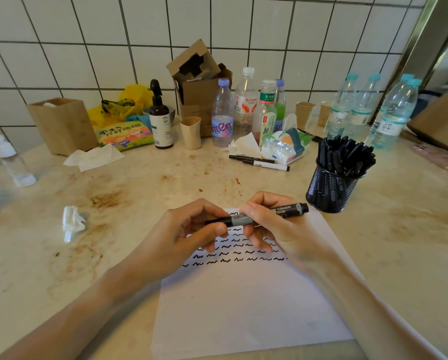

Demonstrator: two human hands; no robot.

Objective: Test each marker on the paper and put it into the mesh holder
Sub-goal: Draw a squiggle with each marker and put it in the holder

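— Black marker (256, 215): where is it?
— Level above the far end of the paper (243, 294), which lies at the desk's near edge. The left hand (189, 235) pinches one end, the right hand (267, 229) grips the barrel.
— And the holder (331, 188)?
— Toward the right edge, full of markers.

You hold a black permanent marker (256, 215) level above the paper's (243, 302) far edge. The white sheet lies at the countertop's near edge, with rows of black squiggles across its far half. The black mesh holder (331, 188) stands upright beyond the paper's far right corner, packed with black markers.
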